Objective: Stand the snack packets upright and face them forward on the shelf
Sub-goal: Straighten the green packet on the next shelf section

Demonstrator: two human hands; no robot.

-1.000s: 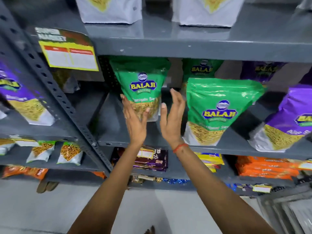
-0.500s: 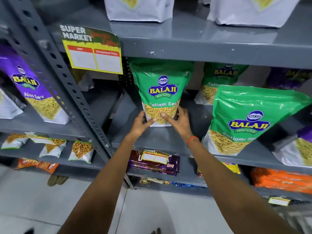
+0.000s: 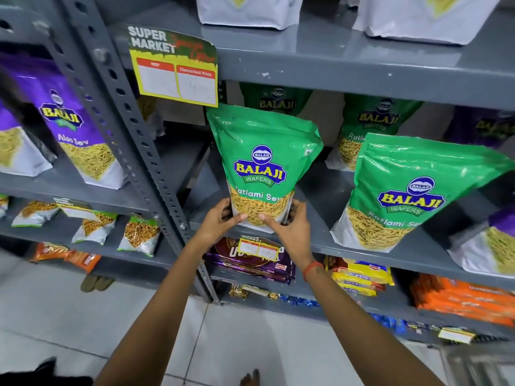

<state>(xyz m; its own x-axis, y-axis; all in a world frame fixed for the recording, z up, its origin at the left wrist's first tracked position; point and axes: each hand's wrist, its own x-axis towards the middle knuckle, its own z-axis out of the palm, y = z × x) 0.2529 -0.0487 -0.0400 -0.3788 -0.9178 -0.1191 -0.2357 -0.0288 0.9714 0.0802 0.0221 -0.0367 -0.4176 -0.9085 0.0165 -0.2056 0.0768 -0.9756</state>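
A green Balaji Ratlami Sev packet (image 3: 262,162) stands upright at the front edge of the grey middle shelf (image 3: 362,249), label facing me. My left hand (image 3: 220,222) grips its lower left corner and my right hand (image 3: 289,227) grips its lower right corner, thumbs on the front. A second green packet (image 3: 404,190) stands to the right, leaning a little left. Two more green packets (image 3: 370,126) stand further back in shadow.
Purple Aloo Sev packets (image 3: 72,126) stand on the left bay, another purple one (image 3: 498,240) at far right. A yellow price card (image 3: 175,68) hangs from the upper shelf. White packets sit above; small packets, biscuits and orange packs fill the lower shelves.
Both hands went from open in front of the green packet to gripping its lower corners. The packet has come forward to the shelf's front edge. The camera has moved closer.
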